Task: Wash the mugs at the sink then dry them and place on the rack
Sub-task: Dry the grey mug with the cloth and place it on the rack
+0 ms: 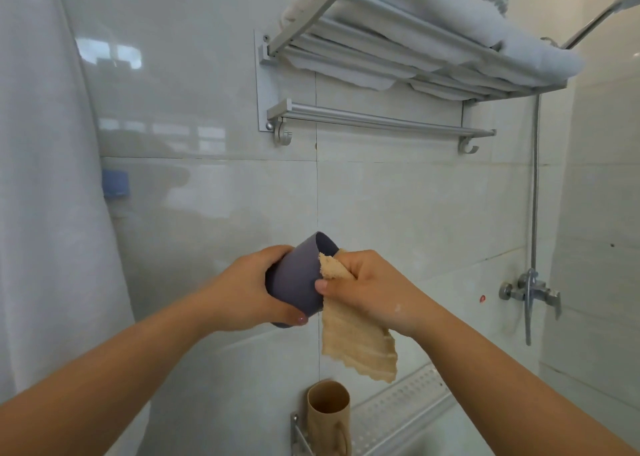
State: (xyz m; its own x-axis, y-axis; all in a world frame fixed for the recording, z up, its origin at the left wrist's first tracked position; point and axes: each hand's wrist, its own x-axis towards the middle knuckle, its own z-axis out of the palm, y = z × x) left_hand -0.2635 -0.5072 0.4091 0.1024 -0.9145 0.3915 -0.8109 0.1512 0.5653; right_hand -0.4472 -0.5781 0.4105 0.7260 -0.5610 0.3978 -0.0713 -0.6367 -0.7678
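My left hand (249,289) grips a dark blue-grey mug (298,275) by its base, tilted with its mouth facing up and to the right. My right hand (367,289) holds a beige cloth (356,345) pressed against the mug's rim, with fingers tucked at the opening and the thumb on the mug's side. The rest of the cloth hangs down below my right hand. A tan mug (329,410) stands upright on the left end of a perforated metal rack (405,407) at the bottom of the view.
A wall-mounted towel shelf (381,33) with folded white towels and a bar (381,120) below it hangs overhead. A shower valve (530,293) and hose (535,185) are on the right. A white curtain (45,178) hangs at the left.
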